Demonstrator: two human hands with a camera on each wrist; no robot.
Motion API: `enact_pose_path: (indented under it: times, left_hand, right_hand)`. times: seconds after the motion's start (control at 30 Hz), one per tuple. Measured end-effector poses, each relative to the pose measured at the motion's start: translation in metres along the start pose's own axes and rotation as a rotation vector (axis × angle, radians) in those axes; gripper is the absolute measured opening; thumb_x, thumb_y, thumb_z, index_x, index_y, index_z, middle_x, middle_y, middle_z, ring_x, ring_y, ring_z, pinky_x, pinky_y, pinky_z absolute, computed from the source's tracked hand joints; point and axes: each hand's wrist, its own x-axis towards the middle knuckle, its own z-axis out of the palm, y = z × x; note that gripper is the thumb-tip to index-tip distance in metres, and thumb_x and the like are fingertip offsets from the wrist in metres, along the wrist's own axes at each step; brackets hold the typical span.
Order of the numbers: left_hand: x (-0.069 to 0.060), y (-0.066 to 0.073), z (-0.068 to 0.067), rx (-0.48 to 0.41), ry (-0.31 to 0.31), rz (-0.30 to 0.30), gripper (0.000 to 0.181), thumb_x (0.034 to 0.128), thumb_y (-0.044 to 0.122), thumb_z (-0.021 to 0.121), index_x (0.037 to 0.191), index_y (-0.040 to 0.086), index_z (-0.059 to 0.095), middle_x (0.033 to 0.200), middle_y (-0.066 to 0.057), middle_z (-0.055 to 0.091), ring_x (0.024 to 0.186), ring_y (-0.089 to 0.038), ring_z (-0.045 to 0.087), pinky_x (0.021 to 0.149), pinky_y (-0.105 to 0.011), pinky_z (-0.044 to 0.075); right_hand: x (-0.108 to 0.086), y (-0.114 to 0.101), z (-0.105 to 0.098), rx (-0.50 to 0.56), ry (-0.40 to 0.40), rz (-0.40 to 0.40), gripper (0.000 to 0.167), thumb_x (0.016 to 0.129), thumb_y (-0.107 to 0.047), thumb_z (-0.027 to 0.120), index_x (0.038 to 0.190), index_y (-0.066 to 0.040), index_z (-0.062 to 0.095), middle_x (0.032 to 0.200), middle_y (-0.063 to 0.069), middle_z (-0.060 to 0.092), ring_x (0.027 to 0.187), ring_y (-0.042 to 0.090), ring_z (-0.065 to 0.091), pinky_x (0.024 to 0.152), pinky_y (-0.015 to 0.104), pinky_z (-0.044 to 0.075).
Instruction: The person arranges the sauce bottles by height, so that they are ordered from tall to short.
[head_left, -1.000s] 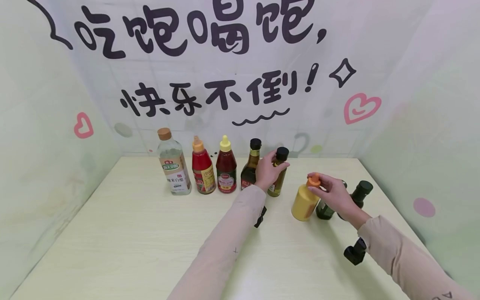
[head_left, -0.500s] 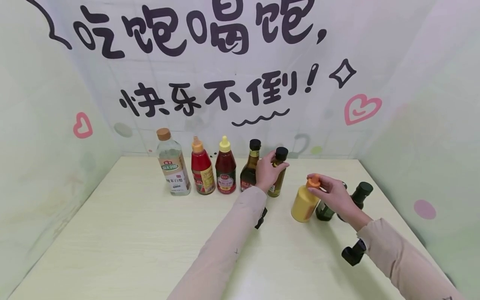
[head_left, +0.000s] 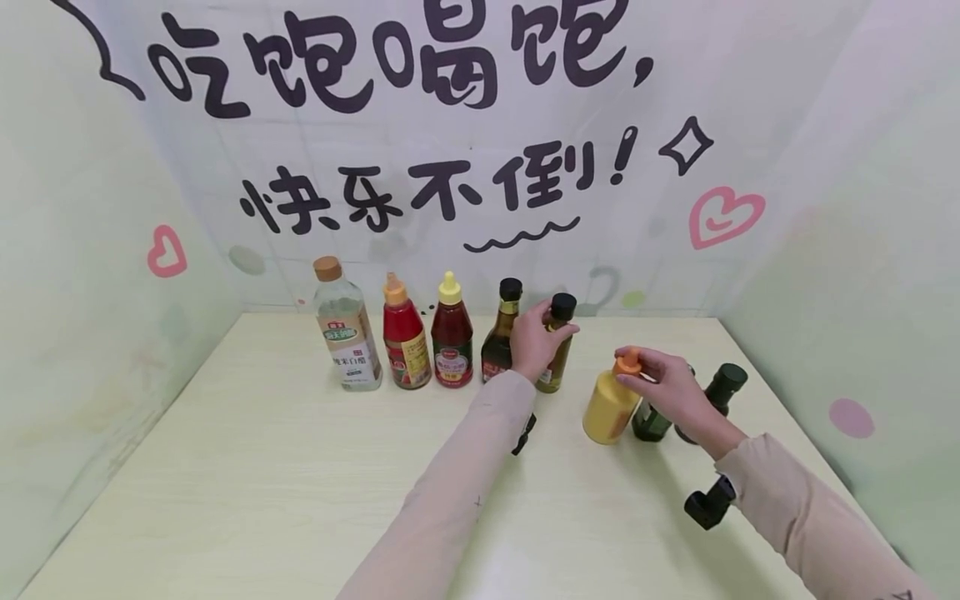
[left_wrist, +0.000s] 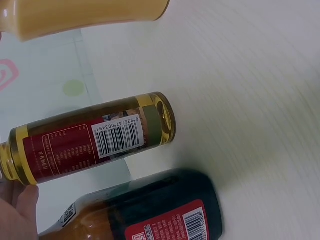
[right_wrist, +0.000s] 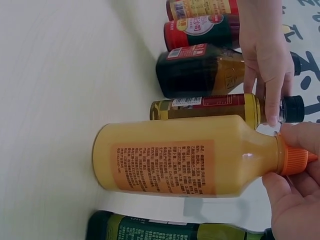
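Note:
My left hand [head_left: 534, 342] grips the neck of a slim glass bottle of golden oil [left_wrist: 90, 137] with a black cap, which stands at the back of the table. To its left is a dark sauce bottle [right_wrist: 195, 72], partly hidden by that hand in the head view. Further right, my right hand [head_left: 671, 390] pinches the orange cap [right_wrist: 295, 159] of a yellow squeeze bottle [head_left: 609, 408]. Upright or nearly so, this bottle sits nearer the front than the oil. Just behind my right hand are two dark green bottles [head_left: 649, 423] [head_left: 723, 385], partly covered by it.
Along the back wall stand a clear vinegar bottle [head_left: 348, 342], a red sauce bottle [head_left: 407, 346] with an orange tip and a dark red one [head_left: 452, 346] with a yellow tip. Pale table surface [head_left: 300, 483] spreads in front of the row. Printed walls enclose three sides.

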Motion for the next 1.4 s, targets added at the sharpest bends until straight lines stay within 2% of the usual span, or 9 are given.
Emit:
enact_pose_path:
  times: [0.2, 0.53, 0.93, 1.13, 1.4]
  left_hand:
    - [0.000, 0.000, 0.001, 0.003, 0.005, -0.001, 0.050, 0.0702, 0.030, 0.074, 0.115, 0.011, 0.060, 0.091, -0.003, 0.066, 0.084, -0.013, 0.059, 0.072, -0.025, 0.047]
    - [0.001, 0.000, 0.001, 0.018, 0.009, -0.021, 0.054, 0.0695, 0.030, 0.074, 0.118, 0.011, 0.058, 0.096, -0.003, 0.066, 0.088, -0.012, 0.059, 0.077, -0.026, 0.046]
    - [0.000, 0.002, 0.001, 0.012, 0.010, -0.033, 0.049, 0.0697, 0.029, 0.075, 0.113, 0.012, 0.061, 0.094, -0.002, 0.066, 0.086, -0.012, 0.059, 0.077, -0.027, 0.046]
    - [0.002, 0.002, 0.002, 0.020, 0.012, -0.037, 0.045, 0.0699, 0.029, 0.075, 0.110, 0.013, 0.062, 0.093, -0.001, 0.066, 0.085, -0.012, 0.059, 0.076, -0.027, 0.046]
    - [0.003, 0.002, 0.000, 0.058, -0.012, -0.028, 0.051, 0.0702, 0.031, 0.074, 0.114, 0.010, 0.059, 0.095, -0.003, 0.065, 0.087, -0.014, 0.059, 0.077, -0.029, 0.046]
  right_hand:
    - [-0.001, -0.001, -0.003, -0.017, -0.006, 0.000, 0.044, 0.084, -0.016, 0.060, 0.122, 0.004, 0.048, 0.119, 0.022, 0.051, 0.112, 0.033, 0.047, 0.083, 0.036, 0.043]
    - [0.004, -0.001, -0.002, -0.039, -0.002, -0.020, 0.042, 0.083, -0.011, 0.062, 0.119, 0.007, 0.050, 0.115, 0.023, 0.053, 0.109, 0.034, 0.049, 0.082, 0.035, 0.045]
    - [0.008, -0.014, -0.010, -0.073, 0.001, 0.002, 0.039, 0.083, -0.008, 0.061, 0.119, 0.005, 0.051, 0.117, 0.023, 0.052, 0.109, 0.035, 0.049, 0.082, 0.037, 0.045]
    - [0.014, -0.022, -0.013, -0.098, 0.008, -0.014, 0.038, 0.083, -0.009, 0.061, 0.118, 0.005, 0.051, 0.114, 0.024, 0.054, 0.108, 0.035, 0.050, 0.081, 0.037, 0.045]
    - [0.029, -0.027, -0.015, -0.077, 0.050, 0.018, 0.038, 0.084, -0.007, 0.060, 0.119, 0.006, 0.051, 0.117, 0.024, 0.052, 0.112, 0.034, 0.047, 0.085, 0.039, 0.043]
